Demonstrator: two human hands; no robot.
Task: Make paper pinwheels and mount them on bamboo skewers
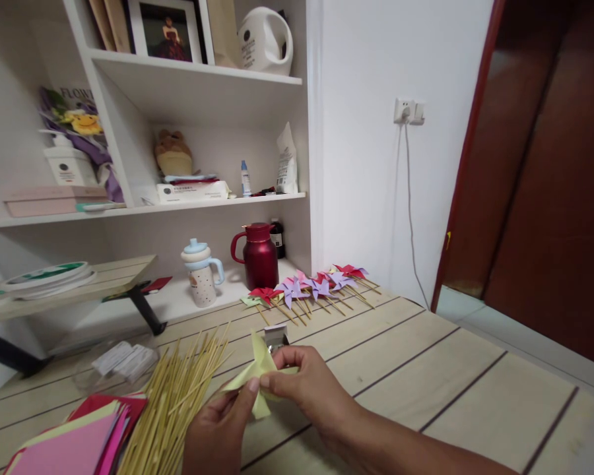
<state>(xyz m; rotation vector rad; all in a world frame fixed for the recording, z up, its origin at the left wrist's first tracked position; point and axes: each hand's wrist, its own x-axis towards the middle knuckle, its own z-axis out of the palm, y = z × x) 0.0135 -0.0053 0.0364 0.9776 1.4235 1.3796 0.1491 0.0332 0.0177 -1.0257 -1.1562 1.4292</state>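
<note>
A pale yellow paper pinwheel [260, 361] is held between both hands above the slatted table. My left hand [222, 422] pinches it near its middle with thumb and fingers. My right hand [309, 389] grips it from the other side, thumb and forefinger pressed close to the centre. Just behind the pinwheel stands a small open box [277, 336], partly covered by the paper and my right hand. A bundle of thin wooden sticks [171, 396] lies left of my left hand. Finished-looking pinwheels on sticks [319, 288] rest at the table's back edge.
Coloured paper sheets [69, 442] are stacked at the front left, near a clear plastic container [123, 363]. A red thermos jug [261, 257] and a spotted cup [201, 277] stand behind the table [426, 369]. A small raised stand [123, 274] holds plates [49, 280].
</note>
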